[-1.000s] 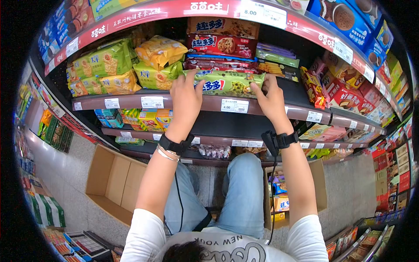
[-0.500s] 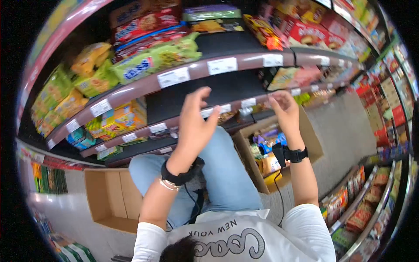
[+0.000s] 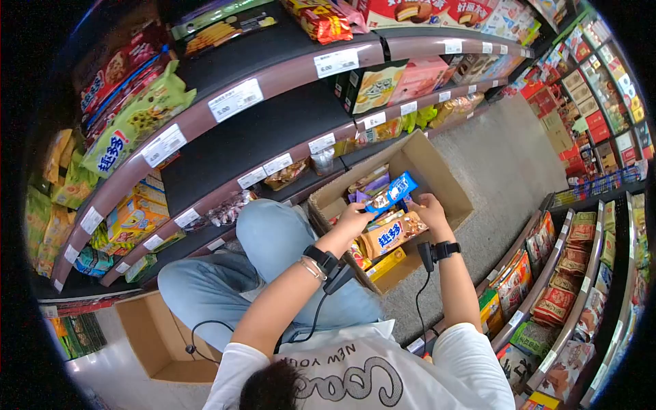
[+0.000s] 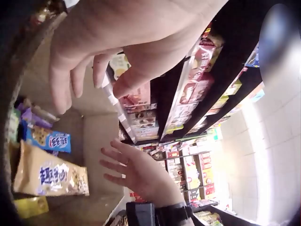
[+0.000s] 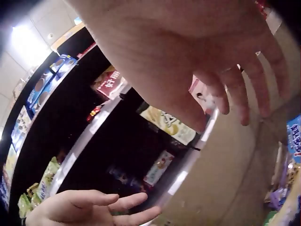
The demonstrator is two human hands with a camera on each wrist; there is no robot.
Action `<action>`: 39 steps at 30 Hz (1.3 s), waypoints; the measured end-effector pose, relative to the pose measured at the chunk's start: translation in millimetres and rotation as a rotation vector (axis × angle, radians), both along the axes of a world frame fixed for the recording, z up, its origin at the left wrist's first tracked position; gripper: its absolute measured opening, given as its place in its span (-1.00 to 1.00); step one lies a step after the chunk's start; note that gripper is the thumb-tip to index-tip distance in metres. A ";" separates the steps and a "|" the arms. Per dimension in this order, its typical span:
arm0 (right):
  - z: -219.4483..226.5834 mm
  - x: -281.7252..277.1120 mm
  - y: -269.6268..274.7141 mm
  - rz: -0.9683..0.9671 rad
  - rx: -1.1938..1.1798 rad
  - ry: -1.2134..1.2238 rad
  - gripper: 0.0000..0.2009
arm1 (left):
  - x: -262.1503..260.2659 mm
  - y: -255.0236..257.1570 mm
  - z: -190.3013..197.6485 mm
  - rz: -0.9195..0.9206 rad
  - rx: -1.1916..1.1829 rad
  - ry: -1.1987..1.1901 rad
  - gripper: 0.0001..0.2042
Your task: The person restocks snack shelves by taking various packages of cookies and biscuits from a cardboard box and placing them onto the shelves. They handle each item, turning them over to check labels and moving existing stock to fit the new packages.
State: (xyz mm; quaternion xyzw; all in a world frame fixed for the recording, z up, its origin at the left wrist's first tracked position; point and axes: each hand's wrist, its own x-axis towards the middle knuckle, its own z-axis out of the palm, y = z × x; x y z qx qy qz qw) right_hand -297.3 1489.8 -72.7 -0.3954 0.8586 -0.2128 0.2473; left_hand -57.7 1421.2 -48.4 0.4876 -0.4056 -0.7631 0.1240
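Observation:
Both hands are over a cardboard box on the floor, right of the knees. My left hand is at the box's near left side, fingertips overlapping the end of a blue cookie packet in the head view. My right hand hovers over the right part, beside a tan cookie packet. In the left wrist view the blue packet lies inside the box, apart from the loosely bent fingers of the left hand. The right wrist view shows nothing in the right hand.
A green cookie packet lies on the shelf at left. Price-tagged shelf edges run close behind the box. Another cardboard box stands left of the legs. More snack shelves are at right. A cable hangs from the right wrist.
Both hands have let go of the green packet, left on the shelf, and moved down and right to the box of snacks. The head view has turned right with them.

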 end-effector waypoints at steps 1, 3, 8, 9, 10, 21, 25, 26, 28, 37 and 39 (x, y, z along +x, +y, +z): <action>-4.3 -7.1 0.3 -0.021 0.053 -0.002 -0.44 | -9.6 2.0 -31.3 0.009 0.020 0.030 -0.57; -16.2 -21.4 0.1 -0.061 0.156 -0.006 -0.37 | -23.5 9.3 -50.2 0.068 0.084 0.010 -0.58; -60.3 -48.7 0.9 -0.091 0.329 -0.259 -0.41 | -33.6 30.2 -33.4 0.152 0.447 0.099 -0.62; -59.3 -47.9 1.5 -0.081 0.337 -0.231 -0.43 | -33.7 32.2 -23.3 0.138 0.501 0.104 -0.62; -58.3 -46.2 2.2 -0.071 0.345 -0.203 -0.45 | -37.2 34.2 -23.9 0.149 0.519 0.070 -0.63; 28.4 -24.6 6.1 -0.151 0.037 -0.143 -0.57 | -34.5 15.6 -42.9 0.261 0.039 -0.041 -0.68; 65.5 -8.8 3.9 -0.111 -0.434 -0.449 -0.63 | 2.4 -8.7 24.6 0.373 -0.138 0.149 -0.70; 78.1 -1.2 0.2 -0.116 -0.433 -0.440 -0.66 | 13.3 -13.7 32.4 0.390 -0.184 0.206 -0.70; 108.7 23.9 -8.7 -0.081 -0.542 -0.516 -0.70 | 38.4 -19.7 67.6 0.444 -0.266 0.289 -0.64; 191.1 149.1 -49.9 0.204 -0.746 -0.637 -0.77 | 166.4 -15.5 168.2 0.725 -0.651 0.271 -0.69; 201.2 177.9 -60.0 0.292 -0.807 -0.691 -0.75 | 191.3 -16.3 175.7 0.811 -0.719 0.289 -0.72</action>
